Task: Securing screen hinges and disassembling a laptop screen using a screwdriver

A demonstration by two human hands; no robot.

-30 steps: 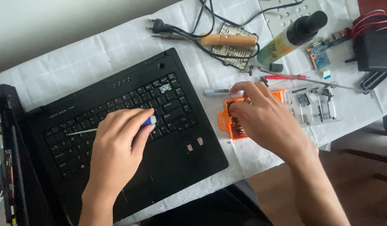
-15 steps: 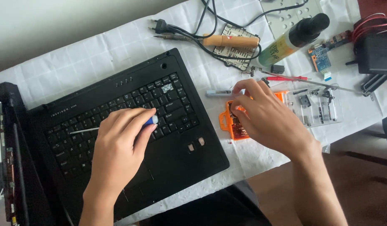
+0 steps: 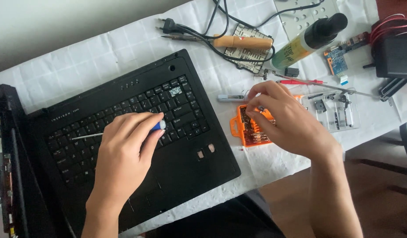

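Observation:
A black laptop base [image 3: 186, 163] with its keyboard lies on a white cloth. My left hand [image 3: 124, 154] rests over the keys, gripping a thin screwdriver [image 3: 86, 136] with a blue-and-white cap; its metal shaft points left. My right hand [image 3: 287, 121] hovers over an orange bit-set case [image 3: 241, 130] right of the laptop, and its fingertips pinch a small dark bit just above the case.
Behind the case lie a soldering iron [image 3: 241, 42] with black cord, a spray can [image 3: 307, 39], a small blue circuit board [image 3: 338, 61], a red-handled tool [image 3: 300, 82] and a clear parts box [image 3: 335, 110]. A black power adapter [image 3: 395, 55] sits far right, near the table's edge.
My right hand's fingertips have drawn together over the orange case and now pinch a small bit. My left hand keeps the screwdriver on the keyboard, unmoved.

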